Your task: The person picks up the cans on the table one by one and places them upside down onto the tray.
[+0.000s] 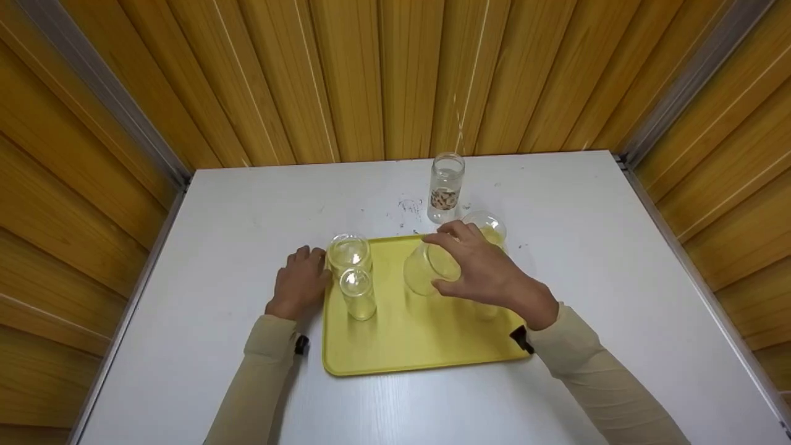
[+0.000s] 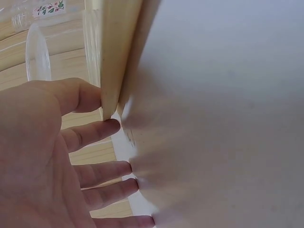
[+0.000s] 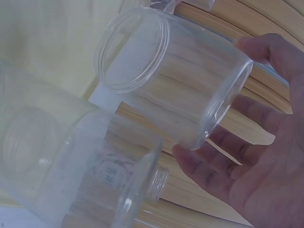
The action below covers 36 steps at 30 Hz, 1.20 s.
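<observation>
My right hand (image 1: pixel 485 269) holds a wide clear jar (image 1: pixel 420 272) over the middle of the yellow tray (image 1: pixel 401 346). In the right wrist view, fingers and thumb curve round the base end of this jar (image 3: pixel 190 80), and its ringed mouth points away from the palm, toward the tray. My left hand (image 1: pixel 301 278) rests at the tray's far left corner. In the left wrist view, the thumb touches the tray's edge (image 2: pixel 116 52), while the other fingers stretch past it, tips on the white table. Beside that hand stand another wide jar (image 1: pixel 349 254) and a slimmer jar (image 1: pixel 358 296), both base up.
Behind the tray, a tall clear bottle (image 1: pixel 445 191) with a patterned label stands on the white table (image 1: pixel 247 216). Another clear jar (image 1: pixel 486 222) is at the tray's far right corner, partly hidden by my right hand. Wood-patterned panels (image 1: pixel 383 74) border the table.
</observation>
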{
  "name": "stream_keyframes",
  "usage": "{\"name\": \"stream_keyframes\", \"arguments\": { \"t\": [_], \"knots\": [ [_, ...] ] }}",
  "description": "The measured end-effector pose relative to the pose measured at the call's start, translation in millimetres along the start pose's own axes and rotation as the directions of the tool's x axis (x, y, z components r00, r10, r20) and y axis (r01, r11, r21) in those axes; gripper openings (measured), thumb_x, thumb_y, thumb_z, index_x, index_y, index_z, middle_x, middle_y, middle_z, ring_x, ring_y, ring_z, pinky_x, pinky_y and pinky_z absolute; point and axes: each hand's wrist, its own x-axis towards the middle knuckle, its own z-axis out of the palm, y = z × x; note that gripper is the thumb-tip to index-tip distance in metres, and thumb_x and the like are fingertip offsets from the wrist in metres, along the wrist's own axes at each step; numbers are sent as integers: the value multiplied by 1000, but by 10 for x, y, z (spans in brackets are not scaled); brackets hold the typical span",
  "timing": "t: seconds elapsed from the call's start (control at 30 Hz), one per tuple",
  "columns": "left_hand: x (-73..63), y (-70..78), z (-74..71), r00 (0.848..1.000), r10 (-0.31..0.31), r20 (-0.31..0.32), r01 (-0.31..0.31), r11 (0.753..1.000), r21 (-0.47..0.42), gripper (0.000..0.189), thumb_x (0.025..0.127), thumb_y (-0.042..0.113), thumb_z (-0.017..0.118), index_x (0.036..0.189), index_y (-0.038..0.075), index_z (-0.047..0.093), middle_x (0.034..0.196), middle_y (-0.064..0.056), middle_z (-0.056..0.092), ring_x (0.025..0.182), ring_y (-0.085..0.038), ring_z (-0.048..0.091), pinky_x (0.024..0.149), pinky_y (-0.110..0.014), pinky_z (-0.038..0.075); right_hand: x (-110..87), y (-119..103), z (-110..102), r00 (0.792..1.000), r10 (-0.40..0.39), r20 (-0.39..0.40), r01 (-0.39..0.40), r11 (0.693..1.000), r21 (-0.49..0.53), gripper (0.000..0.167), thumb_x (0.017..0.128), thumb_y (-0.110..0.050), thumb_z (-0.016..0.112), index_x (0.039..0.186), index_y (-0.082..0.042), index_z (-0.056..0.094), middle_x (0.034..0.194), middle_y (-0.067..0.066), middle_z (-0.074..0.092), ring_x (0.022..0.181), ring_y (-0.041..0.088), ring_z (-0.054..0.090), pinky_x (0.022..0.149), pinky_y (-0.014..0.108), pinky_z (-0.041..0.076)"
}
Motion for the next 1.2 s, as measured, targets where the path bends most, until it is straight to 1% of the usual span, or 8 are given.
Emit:
{"name": "stream_keyframes", "arguments": {
  "t": [0.3,0.47,0.7,0.8,1.03,1.2],
  "knots": [
    [4,-1,1,1000,3,-3,-3,1000,12,45,104,26,53,140,0,60,144,-26,54,132,-47,52,97,-67,48,18,-20,43,999,5,52,-4,1000,-24,66,86,-25,86,146,-13,62,140,12,53,123,32,51,81,45,56],
    [8,-13,7,1000,12,-6,-12,1000,12,45,104,26,53,140,1,60,142,-26,54,131,-47,52,96,-67,48,27,-33,67,997,19,74,-16,999,-37,66,86,-26,85,147,-14,62,141,12,53,123,32,52,83,47,57],
    [-13,-3,6,998,36,-52,-36,999,2,41,102,25,56,134,2,65,124,-21,60,120,-45,58,88,-65,52,29,-44,94,995,21,95,-16,999,-51,66,86,-26,85,147,-14,61,141,13,53,127,33,50,87,49,56],
    [-10,-3,3,998,34,-54,-34,999,4,40,102,24,57,134,2,65,124,-21,60,118,-45,58,87,-64,52,34,-45,99,993,28,110,-22,998,-53,66,87,-27,85,147,-14,61,141,13,53,128,34,51,87,50,56],
    [-1,-8,10,999,27,-43,-27,1000,12,41,103,25,56,135,1,64,130,-23,59,122,-45,57,90,-65,51,46,-26,127,991,25,132,-19,999,-48,65,86,-25,84,147,-13,62,140,14,53,127,34,51,88,50,55],
    [-1,-9,8,999,20,-27,-19,1000,7,43,104,27,55,138,1,62,141,-27,56,129,-47,53,96,-67,49,55,-12,152,989,29,146,-22,998,-50,65,86,-25,83,147,-13,62,141,14,54,126,33,52,87,50,56]
  ]
}}
